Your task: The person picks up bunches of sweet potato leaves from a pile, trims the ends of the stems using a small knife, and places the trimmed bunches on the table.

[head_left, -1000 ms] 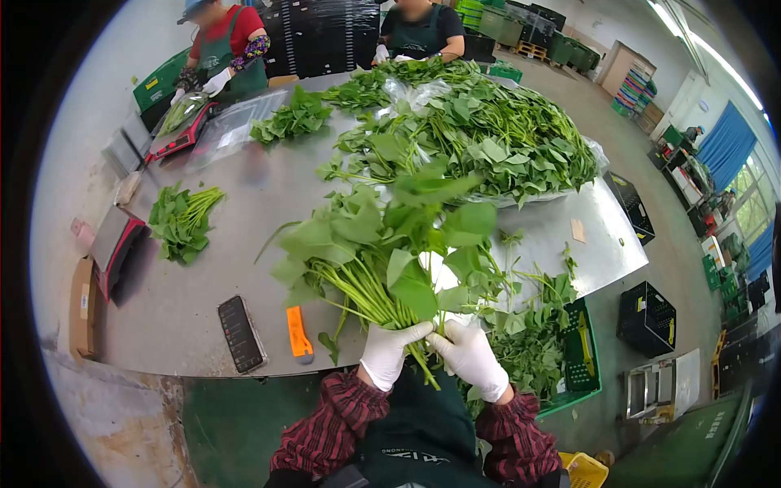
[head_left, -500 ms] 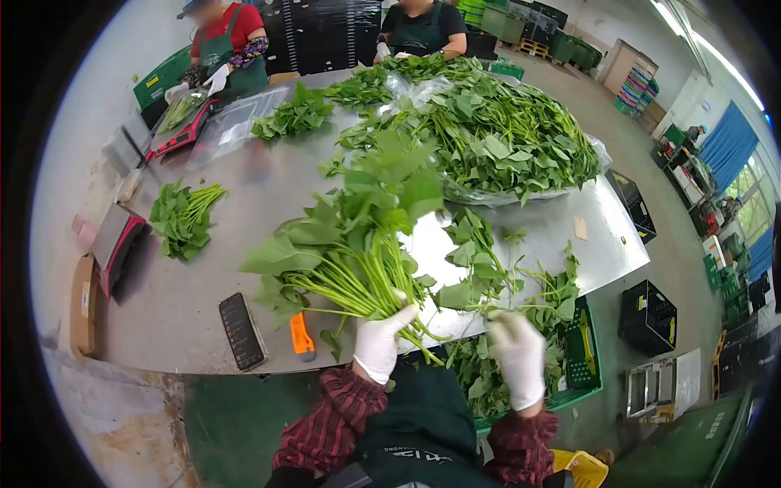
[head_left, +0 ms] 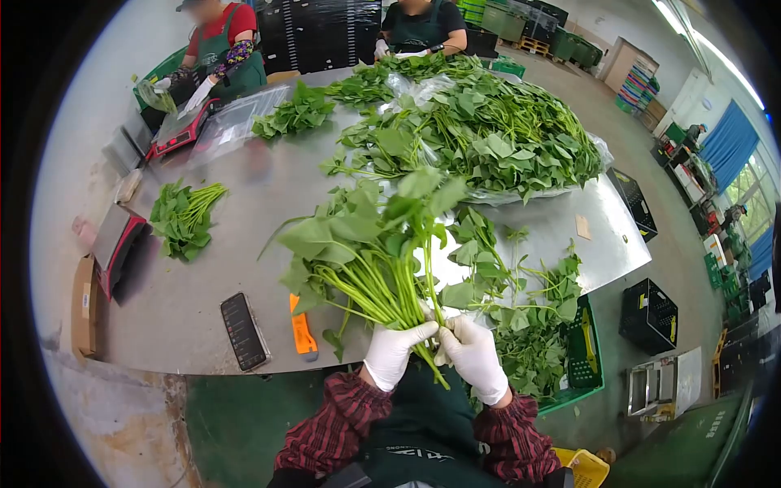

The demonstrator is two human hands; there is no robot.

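Observation:
My left hand (head_left: 392, 351), in a white glove, is wrapped round the lower stems of a bunch of leafy greens (head_left: 358, 260). The leaves fan out upward and to the left, while cut ends poke out below the fist. Against it, my right hand (head_left: 474, 358), gloved too, has thumb and fingers pinched on a leafy stem (head_left: 432, 281) at the bunch's right side. Its fingertips are partly hidden. Loose greens (head_left: 480, 260) lie on the metal table (head_left: 268, 187) just beyond my right hand.
A large heap of greens (head_left: 504, 130) covers the table's far right. Left of me are a small bunch (head_left: 183, 218), a phone (head_left: 243, 331), an orange cutter (head_left: 303, 328) and a scale (head_left: 122, 244). A green crate (head_left: 584, 366) holds greens below right. Two people (head_left: 221, 49) stand opposite.
My right hand has moved left from the loose greens to the bunch and now grips a stem there. The bunch has shifted slightly right. The far-left person has lifted greens off the scale.

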